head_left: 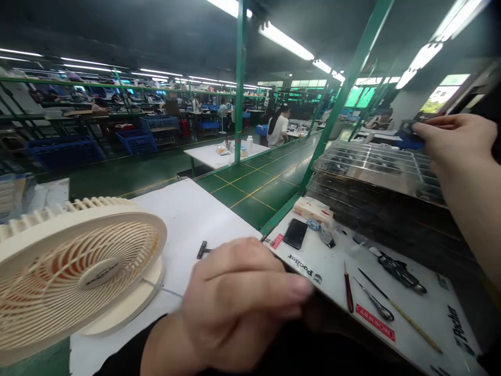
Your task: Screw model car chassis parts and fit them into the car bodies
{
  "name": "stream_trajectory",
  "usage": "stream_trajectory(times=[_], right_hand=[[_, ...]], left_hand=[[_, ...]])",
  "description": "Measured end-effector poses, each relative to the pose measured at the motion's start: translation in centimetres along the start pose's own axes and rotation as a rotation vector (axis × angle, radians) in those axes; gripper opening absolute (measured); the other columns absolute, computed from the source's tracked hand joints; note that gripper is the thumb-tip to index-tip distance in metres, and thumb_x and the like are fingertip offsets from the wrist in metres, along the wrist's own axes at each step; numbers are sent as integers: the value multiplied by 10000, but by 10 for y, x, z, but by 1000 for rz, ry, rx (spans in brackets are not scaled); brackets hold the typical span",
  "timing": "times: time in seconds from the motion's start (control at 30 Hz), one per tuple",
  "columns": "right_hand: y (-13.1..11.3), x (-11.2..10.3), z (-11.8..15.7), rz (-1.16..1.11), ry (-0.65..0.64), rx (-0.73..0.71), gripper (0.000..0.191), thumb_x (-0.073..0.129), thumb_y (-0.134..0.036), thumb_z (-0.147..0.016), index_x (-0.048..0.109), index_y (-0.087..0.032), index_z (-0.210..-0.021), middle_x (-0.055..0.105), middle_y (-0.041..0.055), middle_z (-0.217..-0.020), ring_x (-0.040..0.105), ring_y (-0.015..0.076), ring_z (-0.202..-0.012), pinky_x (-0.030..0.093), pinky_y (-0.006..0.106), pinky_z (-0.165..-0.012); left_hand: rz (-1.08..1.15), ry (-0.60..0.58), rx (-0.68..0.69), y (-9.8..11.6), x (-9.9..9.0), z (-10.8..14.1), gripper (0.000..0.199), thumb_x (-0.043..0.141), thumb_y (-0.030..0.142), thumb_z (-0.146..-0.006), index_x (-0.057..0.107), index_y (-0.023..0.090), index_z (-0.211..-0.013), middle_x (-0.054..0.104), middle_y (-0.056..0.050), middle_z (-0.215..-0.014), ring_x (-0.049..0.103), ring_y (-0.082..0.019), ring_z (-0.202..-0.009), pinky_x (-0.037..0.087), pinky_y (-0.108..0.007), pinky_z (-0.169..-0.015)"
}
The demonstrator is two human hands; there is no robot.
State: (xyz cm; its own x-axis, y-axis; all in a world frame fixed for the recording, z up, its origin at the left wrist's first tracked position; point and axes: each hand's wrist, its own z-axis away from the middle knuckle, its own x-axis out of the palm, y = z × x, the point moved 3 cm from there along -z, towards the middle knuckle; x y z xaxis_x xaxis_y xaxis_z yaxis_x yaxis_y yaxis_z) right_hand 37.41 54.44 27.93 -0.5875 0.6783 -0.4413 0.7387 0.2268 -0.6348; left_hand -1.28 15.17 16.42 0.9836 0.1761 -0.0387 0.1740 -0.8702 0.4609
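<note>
Dark grey small part (408, 127), blurred in outline, is pinched by my right hand (462, 138) near stacked clear plastic trays (352, 175); my left hand (238, 297) curls, its grip I cannot tell.

We see a black sleeve (127, 349), plain on the part in view, its edge lying across the left forearm (166, 339) short of the wrist. Past it, the left hand (242, 300) is bare, with rounded knuckles and a broad thumb (287, 287) whose tip is too blurred for us to make out the nail. The right hand (462, 137) is bare as well, and we find the right forearm (472, 209) uncovered along its visible length, slimmer at the wrist and widening towards the elbow.
</note>
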Motion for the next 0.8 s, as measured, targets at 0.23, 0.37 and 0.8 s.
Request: stream_trajectory(times=[0.23,0.37,0.8], right_hand=[[-18,-37,264,-388,-582,-567,345,894,-201,-1014,842,-262,-1349,869,73,-1117,799,196,-862,695,342,-791],[-24,-23,429,-593,-729,-838,481,720,-95,-1021,725,-214,-1488,886,118,-1165,842,260,-998,741,396,-902],[15,31,474,-423,-778,-665,219,745,-379,-1159,797,-283,-1350,904,71,-1272,871,222,-1114,722,364,-1015]], left_hand=[[610,-137,-1371,-120,31,169,546,936,662,-997,901,147,-1174,816,-117,-977,752,-180,-775,564,-260,-661],[917,-84,-1562,-109,18,212,698,1010,680,-911,872,179,-1377,825,-180,-1248,821,-279,-1051,648,-368,-890],[720,48,-1742,-121,-31,228,637,1105,429,-820,866,190,-1360,793,-117,-1158,792,-249,-951,663,-349,-784]])
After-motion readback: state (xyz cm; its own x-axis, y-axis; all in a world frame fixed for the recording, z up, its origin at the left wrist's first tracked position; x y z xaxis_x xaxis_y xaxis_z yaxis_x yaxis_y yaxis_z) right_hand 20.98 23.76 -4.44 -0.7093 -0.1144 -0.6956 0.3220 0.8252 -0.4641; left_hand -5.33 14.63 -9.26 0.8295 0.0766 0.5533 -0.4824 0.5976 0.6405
